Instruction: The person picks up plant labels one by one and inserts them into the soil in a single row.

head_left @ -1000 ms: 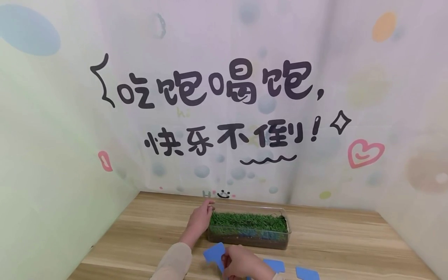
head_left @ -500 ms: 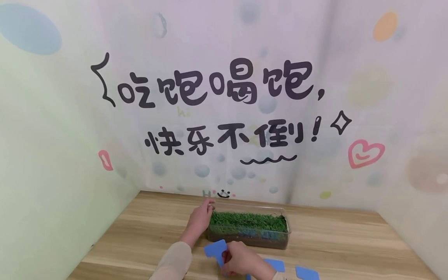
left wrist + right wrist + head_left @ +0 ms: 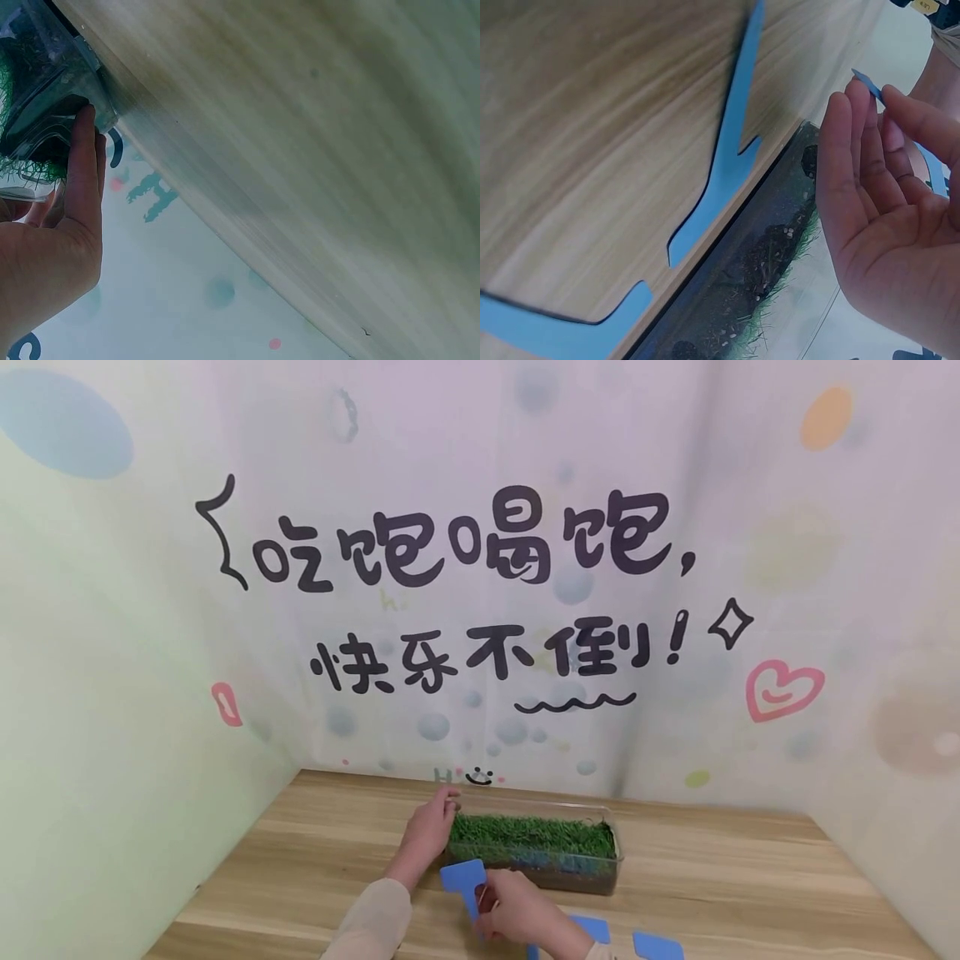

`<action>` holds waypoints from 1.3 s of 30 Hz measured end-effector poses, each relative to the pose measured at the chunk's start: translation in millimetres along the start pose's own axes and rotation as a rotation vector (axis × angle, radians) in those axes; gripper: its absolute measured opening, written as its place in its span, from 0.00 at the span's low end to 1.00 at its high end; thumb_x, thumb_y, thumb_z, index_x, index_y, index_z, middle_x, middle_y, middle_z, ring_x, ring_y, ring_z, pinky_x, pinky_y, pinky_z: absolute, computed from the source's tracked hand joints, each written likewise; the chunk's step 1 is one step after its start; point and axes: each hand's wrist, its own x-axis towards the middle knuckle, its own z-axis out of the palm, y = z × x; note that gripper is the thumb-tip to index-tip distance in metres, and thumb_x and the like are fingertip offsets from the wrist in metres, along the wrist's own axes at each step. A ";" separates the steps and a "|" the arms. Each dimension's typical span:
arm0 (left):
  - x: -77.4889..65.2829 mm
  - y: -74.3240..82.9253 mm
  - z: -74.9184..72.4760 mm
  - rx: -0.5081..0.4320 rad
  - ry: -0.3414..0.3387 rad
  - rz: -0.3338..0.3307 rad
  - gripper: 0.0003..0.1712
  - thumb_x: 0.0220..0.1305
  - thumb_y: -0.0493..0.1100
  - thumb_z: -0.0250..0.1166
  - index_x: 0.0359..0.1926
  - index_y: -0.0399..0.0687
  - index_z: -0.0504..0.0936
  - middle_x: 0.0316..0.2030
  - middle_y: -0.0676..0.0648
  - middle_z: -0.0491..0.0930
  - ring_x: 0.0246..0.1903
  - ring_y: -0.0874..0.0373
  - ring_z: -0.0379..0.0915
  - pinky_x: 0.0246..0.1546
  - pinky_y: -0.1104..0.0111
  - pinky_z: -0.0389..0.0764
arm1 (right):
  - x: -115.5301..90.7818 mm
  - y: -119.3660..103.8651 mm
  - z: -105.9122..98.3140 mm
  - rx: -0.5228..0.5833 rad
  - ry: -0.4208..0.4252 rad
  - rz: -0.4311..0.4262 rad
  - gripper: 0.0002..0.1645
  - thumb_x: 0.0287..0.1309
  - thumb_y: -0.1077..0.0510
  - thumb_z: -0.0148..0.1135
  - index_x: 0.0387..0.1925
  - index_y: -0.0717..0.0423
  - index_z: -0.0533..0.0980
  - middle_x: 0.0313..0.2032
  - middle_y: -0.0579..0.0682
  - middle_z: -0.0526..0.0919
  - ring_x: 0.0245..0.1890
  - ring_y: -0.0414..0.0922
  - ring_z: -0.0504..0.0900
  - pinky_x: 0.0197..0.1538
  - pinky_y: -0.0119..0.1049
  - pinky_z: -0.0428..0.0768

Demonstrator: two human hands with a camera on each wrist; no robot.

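Pinched a blue tag (image 3: 465, 877) between thumb and fingertips of the right hand (image 3: 517, 910), before the left end of the box (image 3: 551, 882). Looked flat, plain and T-shaped, broad head up, stem slanting down and partly hidden by the fingers. Gripped the box's left end with the left hand (image 3: 429, 833). Showed green grass (image 3: 532, 835) and dark soil (image 3: 772, 247) through clear walls. Saw two more blue pieces (image 3: 712, 187) flat on the table (image 3: 735, 881).

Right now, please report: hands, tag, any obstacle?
Left hand on box, left end. Right hand pinches blue tag, box's near side. Nothing seen between tag and box.
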 end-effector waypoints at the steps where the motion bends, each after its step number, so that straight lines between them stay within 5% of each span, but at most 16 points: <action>1: -0.3 0.1 -0.2 -0.001 0.000 0.001 0.17 0.78 0.40 0.49 0.61 0.46 0.74 0.45 0.41 0.86 0.14 0.60 0.56 0.16 0.69 0.61 | -2.2 -4.0 0.0 0.004 0.007 -0.001 0.08 0.55 0.68 0.67 0.34 0.58 0.76 0.25 0.49 0.83 0.21 0.41 0.78 0.25 0.33 0.74; 10: -3.6 1.0 -2.3 -0.023 -0.024 -0.001 0.17 0.78 0.40 0.49 0.62 0.46 0.73 0.50 0.40 0.85 0.14 0.60 0.57 0.17 0.69 0.63 | -2.9 -7.7 -2.0 -0.018 0.060 -0.079 0.03 0.59 0.64 0.64 0.32 0.58 0.77 0.24 0.49 0.84 0.20 0.39 0.78 0.24 0.32 0.74; 39: -2.3 2.3 -5.2 -0.014 -0.025 0.007 0.16 0.77 0.39 0.49 0.61 0.46 0.73 0.45 0.40 0.85 0.17 0.58 0.61 0.19 0.69 0.65 | -1.8 -24.2 -19.2 -0.037 0.187 -0.101 0.05 0.59 0.60 0.67 0.34 0.59 0.80 0.29 0.48 0.84 0.28 0.40 0.79 0.31 0.34 0.77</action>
